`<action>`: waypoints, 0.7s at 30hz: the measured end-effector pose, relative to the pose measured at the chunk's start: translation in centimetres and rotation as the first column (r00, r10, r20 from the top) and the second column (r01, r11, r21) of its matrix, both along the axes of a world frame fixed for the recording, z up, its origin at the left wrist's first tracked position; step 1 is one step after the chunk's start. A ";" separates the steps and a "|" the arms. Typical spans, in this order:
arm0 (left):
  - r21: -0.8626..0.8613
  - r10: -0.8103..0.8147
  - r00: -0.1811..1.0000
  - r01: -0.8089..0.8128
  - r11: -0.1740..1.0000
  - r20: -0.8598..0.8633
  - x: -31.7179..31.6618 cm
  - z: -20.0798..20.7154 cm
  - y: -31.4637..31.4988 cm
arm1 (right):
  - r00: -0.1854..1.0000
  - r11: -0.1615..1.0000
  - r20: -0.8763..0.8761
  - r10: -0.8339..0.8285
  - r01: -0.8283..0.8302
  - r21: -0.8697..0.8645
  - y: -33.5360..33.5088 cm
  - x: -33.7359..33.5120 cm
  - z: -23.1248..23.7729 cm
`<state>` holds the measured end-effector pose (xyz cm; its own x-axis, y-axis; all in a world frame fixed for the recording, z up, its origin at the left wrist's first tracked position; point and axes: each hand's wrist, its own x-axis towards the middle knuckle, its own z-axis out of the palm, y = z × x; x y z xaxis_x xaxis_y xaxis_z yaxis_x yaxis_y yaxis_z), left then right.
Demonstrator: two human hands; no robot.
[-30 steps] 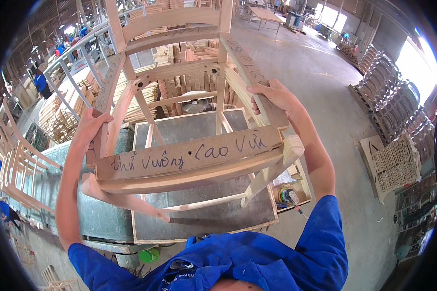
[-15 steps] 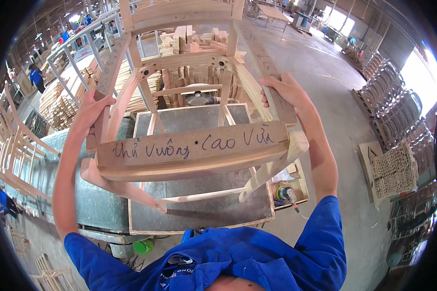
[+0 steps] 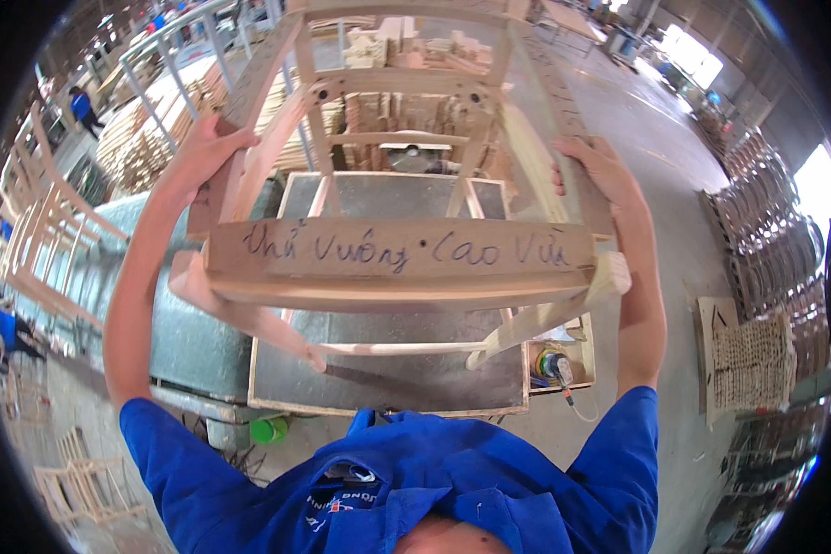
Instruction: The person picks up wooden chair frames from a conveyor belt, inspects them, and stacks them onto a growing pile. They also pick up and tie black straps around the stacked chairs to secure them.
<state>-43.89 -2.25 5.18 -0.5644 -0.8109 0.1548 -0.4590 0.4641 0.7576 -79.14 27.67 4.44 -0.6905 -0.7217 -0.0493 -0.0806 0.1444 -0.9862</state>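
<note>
Tabletop (image 3: 415, 382) under the chair (image 3: 406, 295) neighbours a tray (image 3: 579, 353) holding a tool (image 3: 552, 365).

The top edge cut off the chair (image 3: 402, 294); the left hand (image 3: 197, 159) was partly hidden; a distant person (image 3: 84, 106) looked too small for detail.

bright | glare: right window (image 3: 818, 198) | bent edges, black corners | slight blur

Daylight glares in through windows (image 3: 694, 57) on my right, over a grey floor (image 3: 683, 235); pale chairs (image 3: 57, 196) stand at the left
</note>
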 end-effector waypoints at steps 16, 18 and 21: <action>0.039 -0.010 0.993 0.006 0.999 0.119 1.1 0.8 1.5 | 0.995 0.994 0.033 0.096 -0.097 0.051 0.5 0.5 0.5; 0.008 -0.004 0.990 0.003 1.000 0.140 1.3 0.5 1.3 | 0.994 0.993 0.036 0.106 -0.107 0.057 0.8 0.5 0.6; 0.007 0.010 0.988 -0.011 1.000 0.152 1.4 0.0 1.0 | 0.993 0.992 0.055 0.106 -0.110 0.065 1.0 0.7 0.4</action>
<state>-42.46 -1.23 5.20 -0.5722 -0.8178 0.0620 -0.5738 0.4533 0.6821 -78.47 28.70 4.88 -0.6040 -0.7856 -0.1343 -0.0485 0.2045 -0.9777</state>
